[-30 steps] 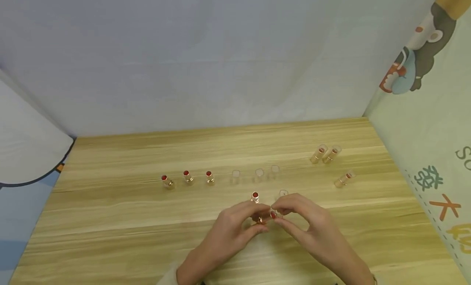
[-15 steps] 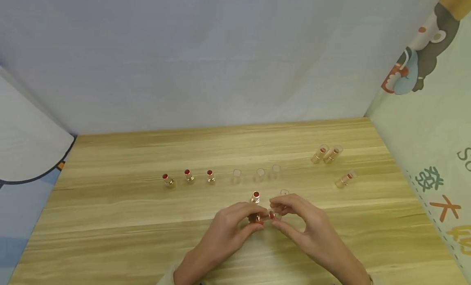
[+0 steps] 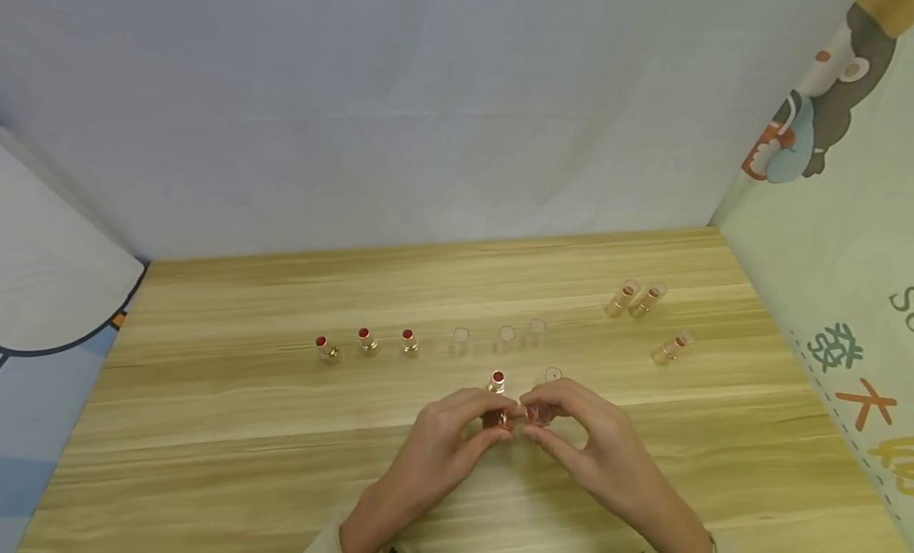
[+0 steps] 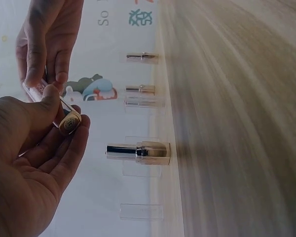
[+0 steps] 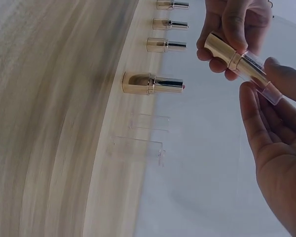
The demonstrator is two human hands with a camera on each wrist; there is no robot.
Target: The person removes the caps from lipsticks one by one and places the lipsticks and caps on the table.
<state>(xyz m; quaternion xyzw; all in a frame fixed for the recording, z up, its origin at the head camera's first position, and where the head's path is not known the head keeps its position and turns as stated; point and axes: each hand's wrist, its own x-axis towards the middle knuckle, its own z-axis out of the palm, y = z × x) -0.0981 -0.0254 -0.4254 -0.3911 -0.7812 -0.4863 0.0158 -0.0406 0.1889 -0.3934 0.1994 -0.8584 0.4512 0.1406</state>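
Note:
My left hand (image 3: pixel 446 434) grips the gold base of a lipstick (image 5: pixel 222 49), which is held tilted in the air above the table. From the other side my right hand (image 3: pixel 596 430) pinches a clear cap (image 5: pixel 272 94) between thumb and fingers. The cap surrounds the lipstick's upper tube, as the right wrist view shows. Just beyond the left fingertips stands an uncapped lipstick (image 3: pixel 497 382) with a red tip. A loose clear cap (image 3: pixel 553 374) stands behind the right hand, partly hidden by it in the head view.
Three uncapped lipsticks (image 3: pixel 367 343) stand in a row at the left on the wooden table (image 3: pixel 250 442). Three clear caps (image 3: pixel 507 335) stand to their right. Farther right are three capped lipsticks (image 3: pixel 670 349). A pale cloth wall (image 3: pixel 428 140) rises behind the table.
My right hand has shifted slightly left, and its fingertips have closed in around the cap over the lipstick. My left hand keeps its grip, drawn slightly left. The standing lipsticks and caps are unchanged.

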